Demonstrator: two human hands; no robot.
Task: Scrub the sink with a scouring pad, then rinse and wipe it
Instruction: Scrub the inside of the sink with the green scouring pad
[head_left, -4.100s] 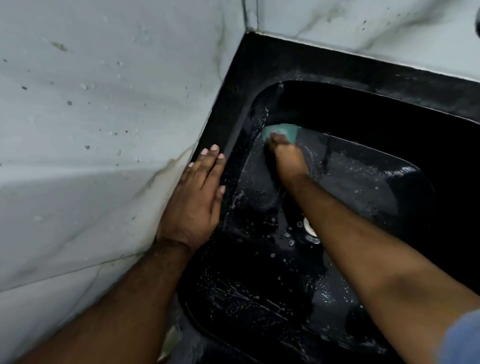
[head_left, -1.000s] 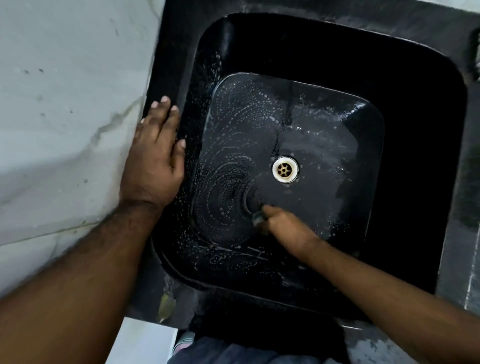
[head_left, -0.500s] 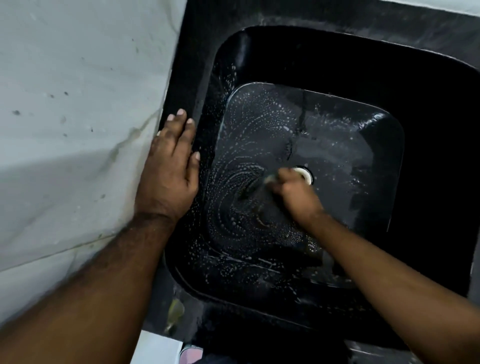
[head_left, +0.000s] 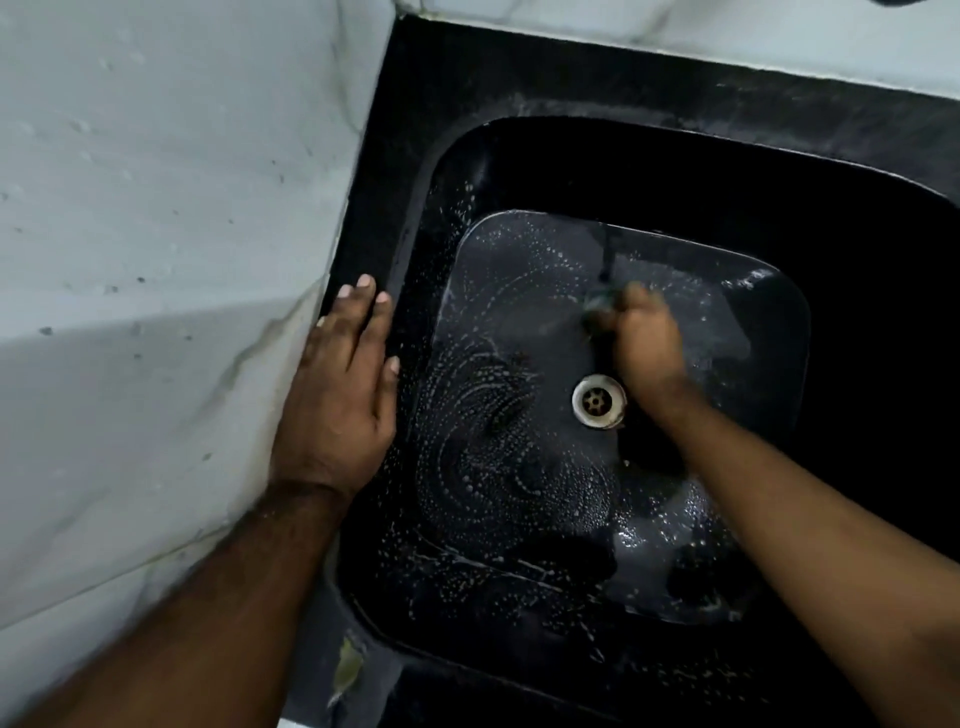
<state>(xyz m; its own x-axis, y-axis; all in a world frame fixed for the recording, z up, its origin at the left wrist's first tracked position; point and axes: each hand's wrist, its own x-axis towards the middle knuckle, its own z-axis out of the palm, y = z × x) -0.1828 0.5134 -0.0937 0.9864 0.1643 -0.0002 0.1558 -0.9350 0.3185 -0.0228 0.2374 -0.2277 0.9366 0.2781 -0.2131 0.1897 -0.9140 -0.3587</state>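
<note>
The black sink (head_left: 519, 156) fills the right of the view, its floor streaked with soapy swirls. A round metal drain (head_left: 598, 401) sits in the middle of the floor. My right hand (head_left: 647, 343) is down in the basin just beyond the drain, fingers closed on the scouring pad (head_left: 597, 301), of which only a dark greenish edge shows, blurred. My left hand (head_left: 343, 384) lies flat with fingers apart on the sink's left rim, next to the wall.
A white marbled wall (head_left: 156, 260) runs along the left and meets a back wall (head_left: 727, 31) at the corner. A dark counter ledge (head_left: 675, 88) borders the sink at the back. A small pale scrap (head_left: 347, 670) lies at the sink's near-left corner.
My right hand has carried the pad from the near-left side of the drain, across it, to the far side. The left hand stays on the rim. The view has shifted.
</note>
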